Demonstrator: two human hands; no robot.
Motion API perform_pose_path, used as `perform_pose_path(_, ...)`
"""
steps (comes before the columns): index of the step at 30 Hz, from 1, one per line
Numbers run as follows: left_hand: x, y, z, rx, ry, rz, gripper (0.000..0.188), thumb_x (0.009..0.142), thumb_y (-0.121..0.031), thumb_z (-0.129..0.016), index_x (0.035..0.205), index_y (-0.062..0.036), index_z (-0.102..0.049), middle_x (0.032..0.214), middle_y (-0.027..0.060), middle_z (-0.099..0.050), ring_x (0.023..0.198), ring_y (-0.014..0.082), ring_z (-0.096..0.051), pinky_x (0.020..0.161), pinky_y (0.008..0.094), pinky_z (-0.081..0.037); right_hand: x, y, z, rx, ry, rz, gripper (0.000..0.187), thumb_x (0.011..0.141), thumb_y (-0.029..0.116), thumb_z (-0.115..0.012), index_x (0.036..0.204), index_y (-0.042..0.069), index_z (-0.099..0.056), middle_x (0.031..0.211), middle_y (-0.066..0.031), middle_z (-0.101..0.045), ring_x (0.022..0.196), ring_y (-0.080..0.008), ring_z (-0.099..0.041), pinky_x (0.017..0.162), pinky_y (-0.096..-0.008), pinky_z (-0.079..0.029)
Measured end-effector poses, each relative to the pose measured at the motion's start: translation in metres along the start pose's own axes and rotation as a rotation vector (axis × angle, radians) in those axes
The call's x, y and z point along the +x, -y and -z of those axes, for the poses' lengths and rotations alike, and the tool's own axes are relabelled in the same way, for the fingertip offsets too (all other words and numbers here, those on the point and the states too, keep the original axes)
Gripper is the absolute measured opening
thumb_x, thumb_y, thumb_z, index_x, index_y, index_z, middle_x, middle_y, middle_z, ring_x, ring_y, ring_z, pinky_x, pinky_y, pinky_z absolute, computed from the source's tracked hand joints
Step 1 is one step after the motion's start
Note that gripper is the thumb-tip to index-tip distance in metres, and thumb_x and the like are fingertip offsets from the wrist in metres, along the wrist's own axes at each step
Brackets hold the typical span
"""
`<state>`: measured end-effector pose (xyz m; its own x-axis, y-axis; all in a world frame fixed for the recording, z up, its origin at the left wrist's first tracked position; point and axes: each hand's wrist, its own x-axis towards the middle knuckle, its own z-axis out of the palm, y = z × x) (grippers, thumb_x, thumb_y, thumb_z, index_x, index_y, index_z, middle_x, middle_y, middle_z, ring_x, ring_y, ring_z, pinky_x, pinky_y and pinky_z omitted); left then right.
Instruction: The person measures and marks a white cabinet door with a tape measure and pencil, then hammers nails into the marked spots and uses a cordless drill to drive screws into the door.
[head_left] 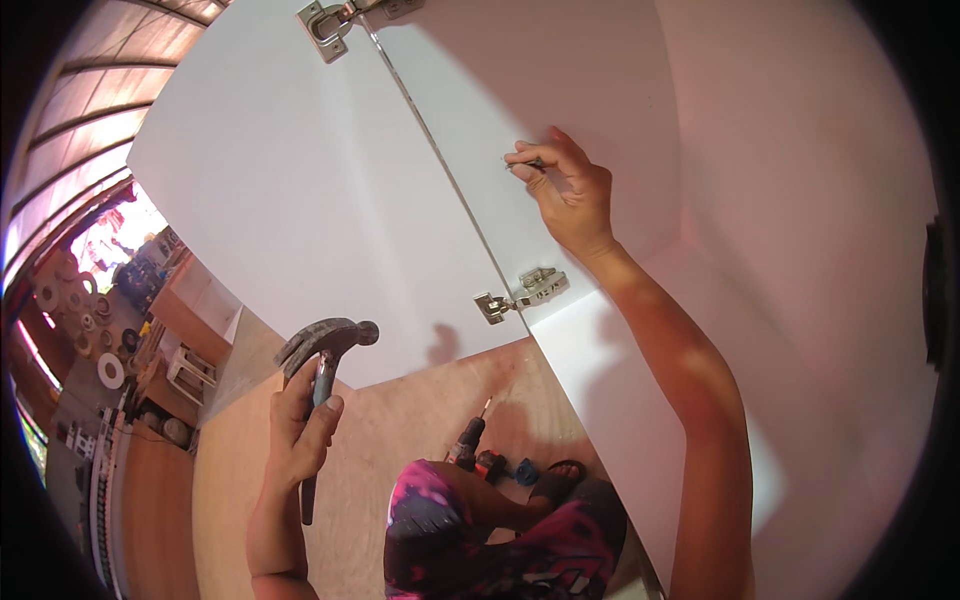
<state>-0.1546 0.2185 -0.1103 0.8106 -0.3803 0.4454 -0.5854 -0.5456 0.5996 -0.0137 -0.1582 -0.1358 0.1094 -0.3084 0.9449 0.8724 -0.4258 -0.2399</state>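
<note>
My left hand (302,425) grips a claw hammer (323,375) by its handle, with the head up and the claw toward the left. In front of the white cabinet side panel (580,80), my right hand (575,195) pinches a small dark metal piece (535,163) between thumb and fingers; its exact kind is too small to tell. Left of that hand stands the white cabinet door (290,190), swung open. A lower hinge (520,295) joins door and panel below my right hand. At the top, an upper hinge (328,28) sits on the door.
A cordless drill (468,442) with a bit lies on the wooden floor (380,430) by my legs. Beside it are a small blue object (526,472) and my sandalled foot (560,482). At the far left are a white stool (190,375) and cluttered workshop shelves.
</note>
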Motion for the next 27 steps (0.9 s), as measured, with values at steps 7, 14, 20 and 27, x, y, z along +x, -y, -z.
perform_pose_path(7,-0.004,0.019,0.005,-0.073,-0.06,-0.006,0.052,0.09,-0.016,-0.06,0.138,0.0031,-0.05,0.059,-0.0011,-0.051,0.048,0.0076,-0.05,0.046,0.0248,-0.042,-0.004,-0.003,0.003,-0.074,0.042,0.029,0.018,0.085,-0.001,-0.072,0.096,0.011,-0.064,0.091,-0.0005,-0.075,0.093,-0.0183,-0.072,0.113,-0.0453,-0.036)
perform_pose_path(14,0.002,0.018,0.002,-0.12,-0.051,-0.008,0.051,0.092,-0.018,-0.058,0.138,0.0025,-0.049,0.07,-0.0009,-0.048,0.051,0.0043,-0.042,0.044,0.0205,-0.036,-0.007,-0.002,0.0,-0.085,0.048,0.031,0.019,0.084,-0.003,-0.072,0.095,0.011,-0.064,0.091,-0.0009,-0.075,0.097,-0.0191,-0.072,0.114,-0.0464,-0.035)
perform_pose_path(20,0.009,0.003,-0.001,-0.068,-0.034,0.011,0.053,0.089,-0.018,-0.059,0.135,0.007,-0.051,0.063,-0.0002,-0.051,0.049,0.007,-0.047,0.047,0.0239,-0.039,-0.008,-0.004,0.0,-0.079,0.054,0.045,0.022,0.083,-0.005,-0.072,0.096,0.011,-0.065,0.092,-0.0012,-0.075,0.098,-0.0197,-0.072,0.115,-0.0467,-0.034)
perform_pose_path(27,0.014,-0.005,-0.008,-0.025,-0.026,0.019,0.054,0.088,-0.018,-0.06,0.135,0.0069,-0.052,0.06,0.0005,-0.051,0.05,0.0081,-0.048,0.048,0.025,-0.04,-0.007,-0.003,0.001,-0.077,0.061,0.052,0.023,0.083,-0.008,-0.069,0.096,0.01,-0.065,0.091,-0.0018,-0.076,0.099,-0.0197,-0.072,0.115,-0.0471,-0.034)
